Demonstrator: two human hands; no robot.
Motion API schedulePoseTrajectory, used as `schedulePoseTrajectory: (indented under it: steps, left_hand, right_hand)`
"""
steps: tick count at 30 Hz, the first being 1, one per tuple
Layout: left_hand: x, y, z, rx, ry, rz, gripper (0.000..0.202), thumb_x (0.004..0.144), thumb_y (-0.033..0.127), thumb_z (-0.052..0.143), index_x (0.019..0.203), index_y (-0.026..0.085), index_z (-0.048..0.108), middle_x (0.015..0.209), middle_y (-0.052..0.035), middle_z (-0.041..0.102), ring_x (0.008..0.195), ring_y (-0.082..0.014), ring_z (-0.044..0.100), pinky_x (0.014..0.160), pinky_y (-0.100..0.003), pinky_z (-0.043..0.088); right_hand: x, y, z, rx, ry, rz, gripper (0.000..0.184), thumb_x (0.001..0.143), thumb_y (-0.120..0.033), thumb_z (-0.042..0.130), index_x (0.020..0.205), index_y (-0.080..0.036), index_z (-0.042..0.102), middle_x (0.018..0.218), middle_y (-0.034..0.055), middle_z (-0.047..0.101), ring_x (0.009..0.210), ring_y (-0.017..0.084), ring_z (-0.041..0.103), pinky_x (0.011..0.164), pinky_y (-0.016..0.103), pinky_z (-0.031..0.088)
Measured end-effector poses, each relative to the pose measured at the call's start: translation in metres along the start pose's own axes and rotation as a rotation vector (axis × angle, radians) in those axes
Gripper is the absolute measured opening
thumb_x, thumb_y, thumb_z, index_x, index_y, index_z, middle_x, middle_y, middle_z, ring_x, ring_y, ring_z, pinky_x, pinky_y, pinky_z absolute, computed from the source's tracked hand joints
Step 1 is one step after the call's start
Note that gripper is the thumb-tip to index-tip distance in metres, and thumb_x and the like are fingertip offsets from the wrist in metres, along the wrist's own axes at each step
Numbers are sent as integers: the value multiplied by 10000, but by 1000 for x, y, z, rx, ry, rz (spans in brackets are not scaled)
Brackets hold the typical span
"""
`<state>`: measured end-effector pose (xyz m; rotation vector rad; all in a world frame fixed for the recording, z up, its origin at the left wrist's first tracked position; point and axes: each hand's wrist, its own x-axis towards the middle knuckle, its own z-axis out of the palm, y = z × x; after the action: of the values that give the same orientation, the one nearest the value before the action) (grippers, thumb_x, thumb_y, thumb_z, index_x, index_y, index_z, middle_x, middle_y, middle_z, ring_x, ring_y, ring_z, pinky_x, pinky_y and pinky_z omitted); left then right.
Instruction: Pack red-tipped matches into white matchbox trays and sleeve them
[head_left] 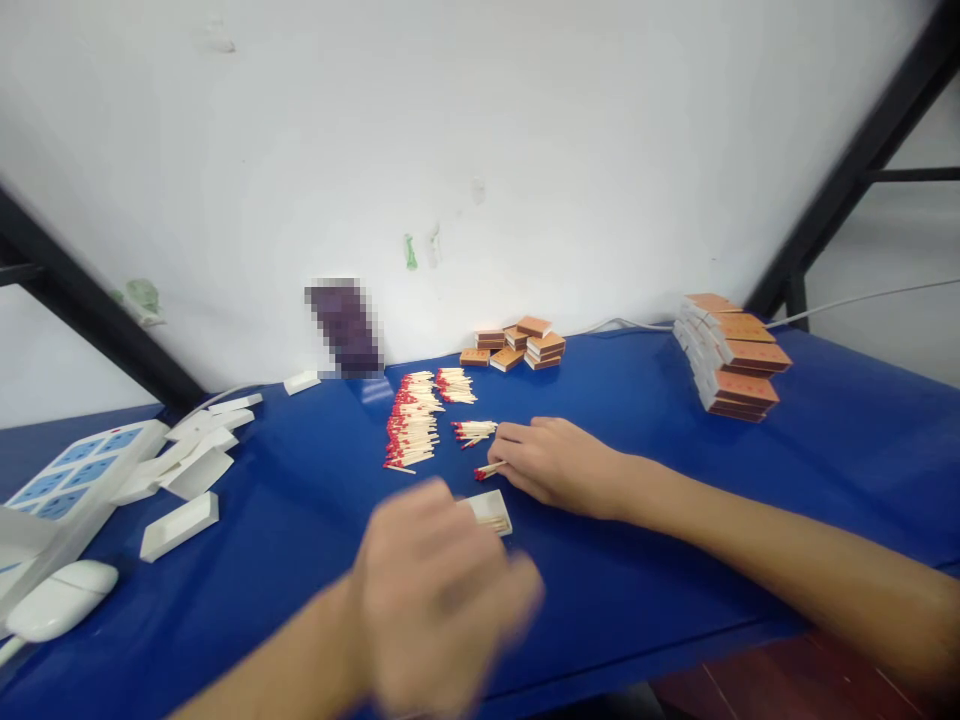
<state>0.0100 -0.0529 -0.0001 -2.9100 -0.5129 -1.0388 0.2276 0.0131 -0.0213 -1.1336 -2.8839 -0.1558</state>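
My right hand (551, 465) rests low over the blue table, its fingers closed on a few red-tipped matches (486, 470). Just beyond its fingertips lies a small group of loose matches (472, 431). My left hand (442, 590), nearer to me, is smeared by motion, and its grip does not show clearly. Behind it, partly covered by it, sits a white matchbox tray (491, 503) with some matches inside; I cannot tell whether the hand touches it. Farther back, a large heap of matches (415, 420) lies beside a smaller heap (454, 385).
Closed matchboxes (525, 343) are piled against the wall. A bigger stack of matchbox sleeves (739, 355) stands at right. Empty white trays (180, 525) lie at left, near a power strip (75, 475) and a white plug (64, 600). A blurred-out dark object (346, 328) leans on the wall.
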Motion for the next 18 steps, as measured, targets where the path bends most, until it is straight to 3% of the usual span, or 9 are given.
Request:
schedulePoseTrajectory:
  steps: [1,2,4,6,11,18]
  left_hand:
    - [2,-23,7,25,128,68,259,912,128,412,873,237,644,641,-14,619,556,-154,556,524,-306,447]
    - [2,-44,12,53,158,34,277,887,70,395,870,211,633,669,-18,636,570,-146,557,538,-302,442]
    - [-2,-78,20,82,129,32,271,858,43,391,839,176,626,667,-22,628,562,-136,536,534,-292,426]
    - [-11,-95,25,133,82,45,262,847,45,399,825,163,632,658,-27,618,564,-140,526,538,-293,423]
    - [-26,-97,26,147,27,-40,244,857,71,415,827,158,641,714,-34,653,606,-147,556,584,-295,450]
    - [-19,-86,26,17,-20,-152,274,877,91,389,861,153,655,739,-35,656,648,-151,571,622,-295,461]
  right_hand:
    - [0,0,1,-1,2,-4,227,1010,-224,408,1028,-153,623,1039,87,651,752,175,619,642,305,347]
    - [0,0,1,-1,-1,-6,226,1008,-220,409,1028,-150,623,1030,85,653,747,173,620,641,304,347]
    - [1,0,0,11,-4,-1,218,1003,-216,420,1025,-146,626,1023,82,658,755,174,622,640,301,346]
    - [1,1,-1,50,0,7,211,999,-229,438,1002,-152,635,1016,75,663,769,175,624,633,296,343]
    - [0,6,1,217,23,39,154,953,-214,509,950,-173,657,962,53,682,758,165,611,624,282,347]
    - [1,10,12,269,104,17,129,857,-123,540,898,-171,652,887,37,675,713,146,570,617,257,325]
